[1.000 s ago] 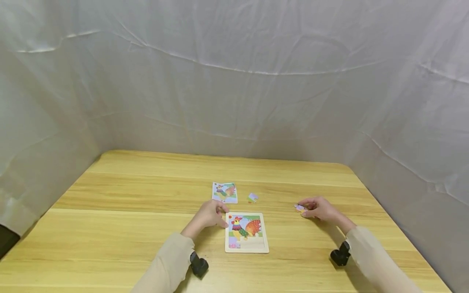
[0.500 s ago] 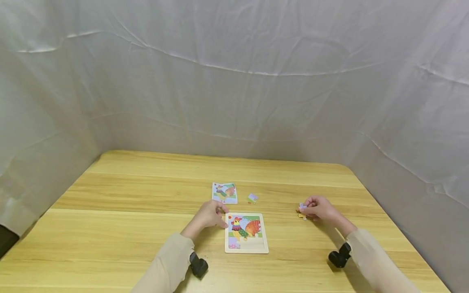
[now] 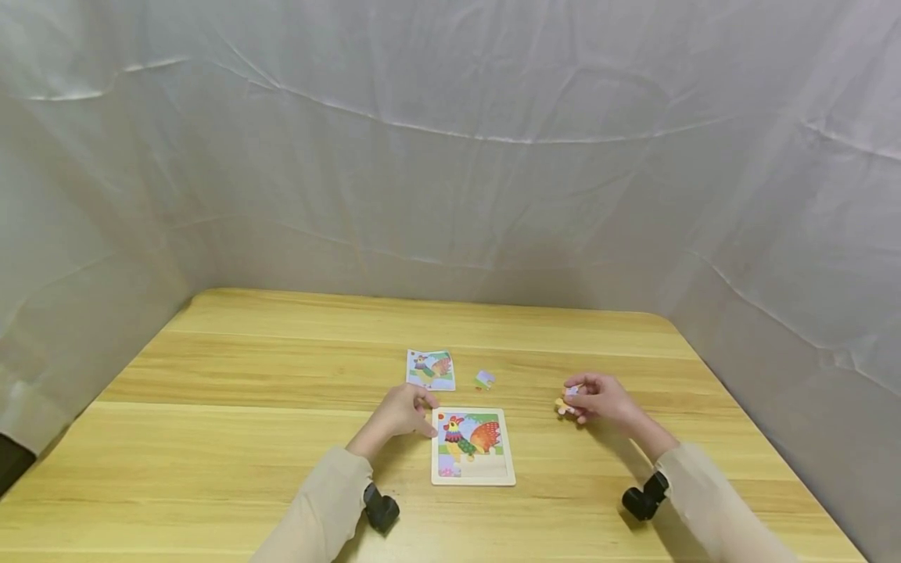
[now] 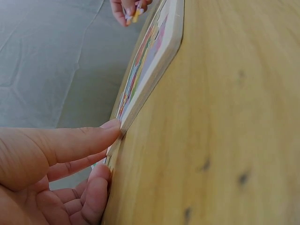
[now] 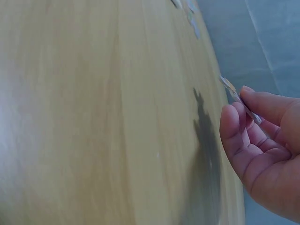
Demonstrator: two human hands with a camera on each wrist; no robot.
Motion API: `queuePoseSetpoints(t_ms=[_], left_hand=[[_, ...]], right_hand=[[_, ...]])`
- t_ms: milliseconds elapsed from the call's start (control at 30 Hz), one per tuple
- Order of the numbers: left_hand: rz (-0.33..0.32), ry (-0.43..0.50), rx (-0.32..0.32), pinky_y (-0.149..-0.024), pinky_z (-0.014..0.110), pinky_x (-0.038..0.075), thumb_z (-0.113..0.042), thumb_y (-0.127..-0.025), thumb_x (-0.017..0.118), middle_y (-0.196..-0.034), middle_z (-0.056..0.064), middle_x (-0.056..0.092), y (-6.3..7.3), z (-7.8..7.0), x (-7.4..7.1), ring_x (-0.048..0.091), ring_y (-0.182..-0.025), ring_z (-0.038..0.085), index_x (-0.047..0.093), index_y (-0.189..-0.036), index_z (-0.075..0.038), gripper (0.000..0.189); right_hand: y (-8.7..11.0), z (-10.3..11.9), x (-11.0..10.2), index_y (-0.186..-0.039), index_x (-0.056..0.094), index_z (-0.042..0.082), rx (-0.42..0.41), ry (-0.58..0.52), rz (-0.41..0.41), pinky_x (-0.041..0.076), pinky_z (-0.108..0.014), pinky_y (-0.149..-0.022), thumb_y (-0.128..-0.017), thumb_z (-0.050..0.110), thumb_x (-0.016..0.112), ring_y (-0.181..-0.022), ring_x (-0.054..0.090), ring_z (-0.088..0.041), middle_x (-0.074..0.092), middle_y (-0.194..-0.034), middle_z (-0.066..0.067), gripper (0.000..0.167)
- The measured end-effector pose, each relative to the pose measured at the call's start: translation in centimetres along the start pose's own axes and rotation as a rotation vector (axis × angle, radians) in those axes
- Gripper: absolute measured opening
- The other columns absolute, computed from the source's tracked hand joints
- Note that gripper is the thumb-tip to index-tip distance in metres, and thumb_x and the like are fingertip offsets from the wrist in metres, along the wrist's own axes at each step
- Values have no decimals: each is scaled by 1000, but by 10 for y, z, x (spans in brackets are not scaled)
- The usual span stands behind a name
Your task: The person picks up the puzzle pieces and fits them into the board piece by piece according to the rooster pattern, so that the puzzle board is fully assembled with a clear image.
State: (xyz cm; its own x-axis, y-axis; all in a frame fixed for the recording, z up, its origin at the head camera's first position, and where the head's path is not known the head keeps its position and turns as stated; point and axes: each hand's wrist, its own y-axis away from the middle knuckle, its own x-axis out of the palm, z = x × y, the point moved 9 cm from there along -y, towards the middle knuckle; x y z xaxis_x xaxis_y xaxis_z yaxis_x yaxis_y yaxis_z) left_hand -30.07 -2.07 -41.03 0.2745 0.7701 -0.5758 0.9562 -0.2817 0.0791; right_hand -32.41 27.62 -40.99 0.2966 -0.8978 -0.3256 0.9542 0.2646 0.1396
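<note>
My left hand [image 3: 403, 411] rests at the upper left corner of a square wooden puzzle tray [image 3: 473, 482], thumb on its left side and index finger by the corner. In the left wrist view the thumb [image 4: 84, 140] meets the tray's edge. A rooster picture fills most of the tray; bare wood shows at its lower right. Off to the right, my right hand [image 3: 604, 400] pinches a lilac and yellow puzzle piece [image 3: 561, 407] between thumb and fingers. In the right wrist view this puzzle piece [image 5: 229, 86] is tilted, above its shadow on the table.
Behind the tray lies a rooster picture card [image 3: 431, 371], and a loose lilac and green puzzle piece [image 3: 485, 379] sits to its right. The wooden table [image 3: 246, 453] is bordered at the back and sides by grey cloth [image 3: 450, 195].
My right hand has turned the puzzle piece in its fingers and moved slightly left with it. The left hand and the tray stay in place.
</note>
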Motion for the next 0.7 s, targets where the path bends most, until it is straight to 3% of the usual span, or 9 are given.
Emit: queuePoseSetpoints(t_ms=[300,467,533,700], left_hand=[[-2,0,-3,-52,25,36,2,-60,77,-65,3,48,0,1,0,43,-58,14,65,-87,-2,30],[1,2,-4,-51,24,37,2,-60,77,-65,3,48,0,1,0,43,-58,14,65,-87,-2,30],[2,3,-4,-51,24,37,2,-60,77,-65,3,48,0,2,0,43,-58,14,65,-88,-2,31],[1,10,-4,-50,24,37,2,-60,77,-65,3,48,0,1,0,42,-57,14,65,-88,-1,31]], right_hand=[[5,9,8,-90,52,-10,-18,32,-39,49,-24,-54,-80,3,64,-60,55,-12,60,-72,-6,21],[11,19,18,-83,54,-7,-89,-23,14,50,-25,-54,-79,6,66,-60,56,-14,59,-72,-8,17],[12,22,22,-84,53,-8,-100,-48,31,50,-25,-55,-79,5,65,-60,56,-14,58,-73,-8,18],[11,23,29,-104,43,-19,-63,-46,21,51,-27,-58,-82,-1,58,-63,58,-15,58,-77,-9,32]])
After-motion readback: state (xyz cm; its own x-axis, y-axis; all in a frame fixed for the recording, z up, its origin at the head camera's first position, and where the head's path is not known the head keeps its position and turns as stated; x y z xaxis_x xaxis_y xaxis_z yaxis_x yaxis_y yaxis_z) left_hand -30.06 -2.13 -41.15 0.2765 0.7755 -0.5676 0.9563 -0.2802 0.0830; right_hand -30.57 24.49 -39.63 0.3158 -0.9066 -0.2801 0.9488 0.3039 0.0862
